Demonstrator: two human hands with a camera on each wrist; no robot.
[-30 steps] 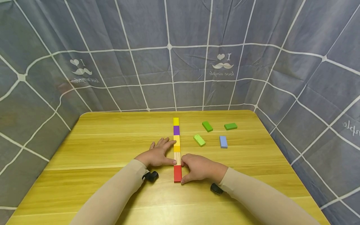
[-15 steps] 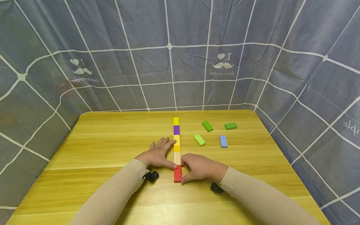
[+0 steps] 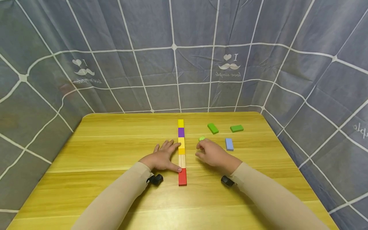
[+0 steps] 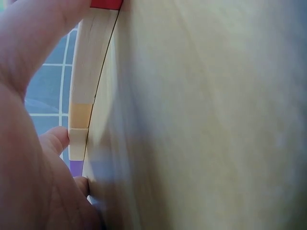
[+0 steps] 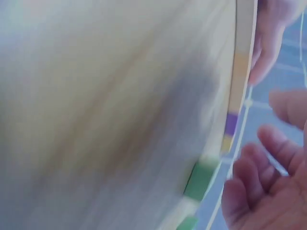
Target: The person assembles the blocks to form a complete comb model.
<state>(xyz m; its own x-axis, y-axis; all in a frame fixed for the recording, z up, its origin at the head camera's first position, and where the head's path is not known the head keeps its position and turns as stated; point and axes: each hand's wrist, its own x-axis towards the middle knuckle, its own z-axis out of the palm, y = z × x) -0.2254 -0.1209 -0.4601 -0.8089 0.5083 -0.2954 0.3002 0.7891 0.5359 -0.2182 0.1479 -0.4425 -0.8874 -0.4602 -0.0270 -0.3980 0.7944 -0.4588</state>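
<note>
A straight row of wooden blocks runs away from me down the middle of the table. Nearest is the red block (image 3: 182, 177), then the plain wood block (image 3: 182, 161), light-orange and orange blocks (image 3: 181, 142), the purple block (image 3: 181, 132) and the yellow block (image 3: 180, 123). My left hand (image 3: 160, 158) lies spread along the row's left side. Its thumb touches where plain wood meets red, its index finger the light-orange block. Over the table to the right, my right hand (image 3: 215, 154) has loosely bent fingers (image 5: 247, 175), holding nothing. It partly hides a light-green block (image 3: 202, 138).
Two green blocks (image 3: 213, 128) lie at the back right, with a blue block (image 3: 229, 144) closer to me. A grey grid-patterned curtain (image 3: 149, 64) surrounds the wood-grain table (image 3: 95, 153) at its back and sides.
My right hand has left the red and plain wood blocks and moved forward and right to the light-green block. My left thumb has slid slightly towards the red block.
</note>
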